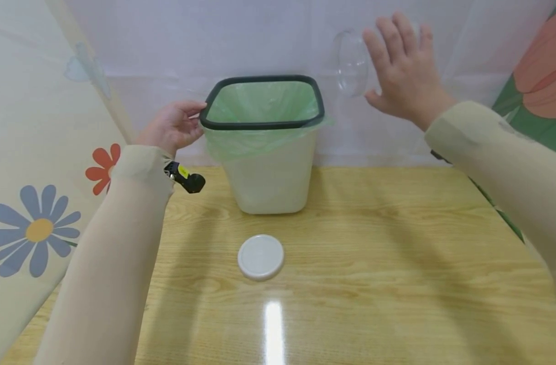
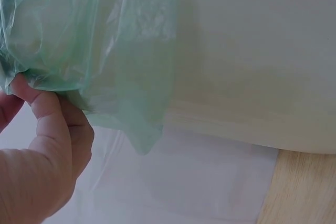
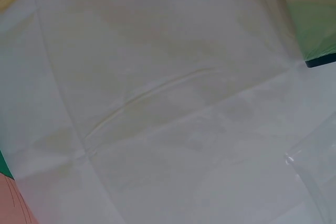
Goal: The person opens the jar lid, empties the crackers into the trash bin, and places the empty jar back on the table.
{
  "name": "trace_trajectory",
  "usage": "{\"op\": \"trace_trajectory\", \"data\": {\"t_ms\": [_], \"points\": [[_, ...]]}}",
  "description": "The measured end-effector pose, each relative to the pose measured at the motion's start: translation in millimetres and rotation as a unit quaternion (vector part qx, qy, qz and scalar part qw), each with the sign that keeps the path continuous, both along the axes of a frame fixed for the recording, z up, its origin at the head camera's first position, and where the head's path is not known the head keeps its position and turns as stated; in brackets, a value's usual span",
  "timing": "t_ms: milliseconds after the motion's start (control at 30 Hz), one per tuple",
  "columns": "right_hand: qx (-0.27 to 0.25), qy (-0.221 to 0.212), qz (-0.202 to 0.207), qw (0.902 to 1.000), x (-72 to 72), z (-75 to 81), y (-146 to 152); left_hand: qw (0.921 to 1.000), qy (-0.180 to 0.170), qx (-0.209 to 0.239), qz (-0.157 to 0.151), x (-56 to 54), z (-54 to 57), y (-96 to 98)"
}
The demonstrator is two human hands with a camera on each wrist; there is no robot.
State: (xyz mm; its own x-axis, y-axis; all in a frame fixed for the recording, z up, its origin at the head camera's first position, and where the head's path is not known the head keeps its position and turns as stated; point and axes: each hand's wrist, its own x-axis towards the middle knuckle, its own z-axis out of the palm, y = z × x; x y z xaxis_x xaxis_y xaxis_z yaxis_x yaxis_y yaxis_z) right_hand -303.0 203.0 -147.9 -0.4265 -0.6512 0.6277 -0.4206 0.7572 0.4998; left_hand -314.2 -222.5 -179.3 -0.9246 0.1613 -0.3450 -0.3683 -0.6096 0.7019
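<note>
A white trash can with a black rim ring stands upright on the table, lined with a green trash bag folded out over the rim. At the can's left side, my left hand pinches the bag's edge by the rim; the left wrist view shows the fingertips at the gathered green plastic. My right hand holds a clear jar up in the air, right of the can and above rim height. The jar lies tipped sideways, its round mouth toward the can. In the right wrist view only the jar's edge shows.
A round white lid lies flat on the wooden table in front of the can. White cloth hangs behind, and flower-printed cloth covers the left side.
</note>
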Motion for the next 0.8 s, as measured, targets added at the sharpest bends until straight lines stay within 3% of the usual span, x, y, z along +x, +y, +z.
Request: {"op": "trace_trajectory", "data": {"t_ms": [167, 300, 800], "points": [[-0.021, 0.013, 0.044, 0.9987, -1.0, -5.4, 7, 1.0000, -0.002, 0.004, 0.000, -0.3, 0.6, 1.2], [-0.036, 0.016, 0.056, 0.9977, -1.2, -9.2, 11, 1.0000, -0.002, 0.006, 0.005, 0.0, 0.9, 1.4], [-0.057, 0.003, 0.048, 0.9972, 4.5, -16.6, 17, 0.9992, -0.006, 0.034, 0.018, 1.0, -1.1, -2.3]]}}
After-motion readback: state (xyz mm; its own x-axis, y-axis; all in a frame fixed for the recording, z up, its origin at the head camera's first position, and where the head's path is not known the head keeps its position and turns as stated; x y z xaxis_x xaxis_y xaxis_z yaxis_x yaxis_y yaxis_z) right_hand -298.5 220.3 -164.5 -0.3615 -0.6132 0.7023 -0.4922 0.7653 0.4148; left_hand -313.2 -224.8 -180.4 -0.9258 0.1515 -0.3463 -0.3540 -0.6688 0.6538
